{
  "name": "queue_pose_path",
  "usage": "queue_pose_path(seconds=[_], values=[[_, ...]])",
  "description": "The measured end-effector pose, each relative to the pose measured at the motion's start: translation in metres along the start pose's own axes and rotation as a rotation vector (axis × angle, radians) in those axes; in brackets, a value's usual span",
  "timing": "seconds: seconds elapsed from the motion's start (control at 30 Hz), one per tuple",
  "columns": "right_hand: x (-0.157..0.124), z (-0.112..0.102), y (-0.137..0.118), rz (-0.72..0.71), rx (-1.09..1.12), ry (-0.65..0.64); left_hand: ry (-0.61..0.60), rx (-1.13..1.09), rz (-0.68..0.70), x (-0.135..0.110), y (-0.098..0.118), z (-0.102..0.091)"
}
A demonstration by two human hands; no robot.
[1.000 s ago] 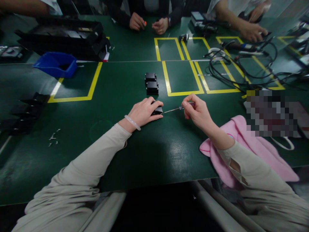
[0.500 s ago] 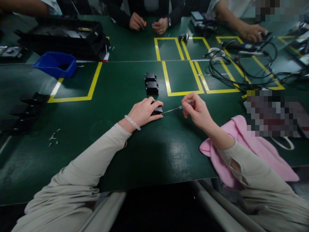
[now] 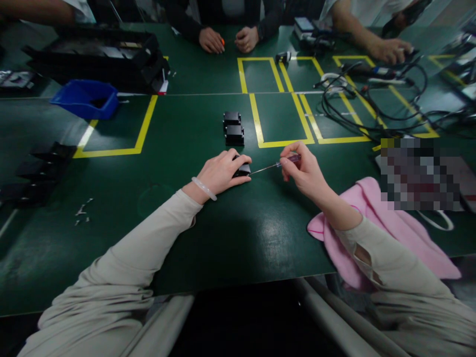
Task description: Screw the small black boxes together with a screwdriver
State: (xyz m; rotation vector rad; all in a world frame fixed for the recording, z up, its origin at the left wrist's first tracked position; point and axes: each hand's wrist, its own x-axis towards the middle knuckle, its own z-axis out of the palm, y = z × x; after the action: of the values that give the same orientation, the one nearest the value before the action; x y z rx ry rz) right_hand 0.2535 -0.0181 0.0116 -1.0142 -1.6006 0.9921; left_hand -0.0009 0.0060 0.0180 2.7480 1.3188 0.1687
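Your left hand (image 3: 223,173) lies flat and low on the table (image 3: 230,238). Its fingers (image 3: 238,161) are curled over a small black block (image 3: 244,170) and press it to the surface just ahead of you, at the table's middle. The block is boxy and matte, and only its right end shows past your fingertips. A smooth, pale bracelet (image 3: 204,188) rings that wrist.

Your right hand (image 3: 303,171) holds a screwdriver (image 3: 277,164), with the fingers pinched narrow around its clear, purplish handle. The thin, bright metal shaft slants down and to the left, and its tip meets the block's exposed end.

Two more blocks (image 3: 233,128) of the same boxy, matte black kind sit touching each other, a little beyond your left hand.

The table has a dark green mat with a dull sheen, marked off into rectangles by yellow tape (image 3: 143,131). A soft pink cloth (image 3: 390,228) lies rumpled under your right forearm. At the far left are a glossy blue bin (image 3: 87,99) and a long black tray (image 3: 100,57), and flat black parts (image 3: 40,171) lie at the left edge. Black cables (image 3: 372,106) loop across the far right.

Other people's hands rest at the far edge: a pair (image 3: 228,40) opposite you, and one hand (image 3: 388,49) by the cables.
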Motion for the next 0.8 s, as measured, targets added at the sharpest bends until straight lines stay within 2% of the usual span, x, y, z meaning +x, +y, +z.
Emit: queue_pose_path(seconds=[0.2,0.4,0.57,0.8], values=[[-0.0002,-0.0018,-0.0003,0.001,-0.066,-0.024,-0.004,-0.001,0.001,0.0004,-0.0002,0.0001],[-0.0002,0.0001,-0.0015,-0.001,0.002,-0.005,-0.007,-0.005,-0.006,0.0004,-0.0004,0.0],[-0.0002,-0.0021,-0.0033,0.014,-0.062,-0.034,-0.01,0.001,-0.003,0.0004,0.0003,-0.0004],[0.0002,-0.0012,-0.0021,0.01,0.013,-0.031,-0.009,-0.003,-0.014,0.0006,0.0007,-0.0005]])
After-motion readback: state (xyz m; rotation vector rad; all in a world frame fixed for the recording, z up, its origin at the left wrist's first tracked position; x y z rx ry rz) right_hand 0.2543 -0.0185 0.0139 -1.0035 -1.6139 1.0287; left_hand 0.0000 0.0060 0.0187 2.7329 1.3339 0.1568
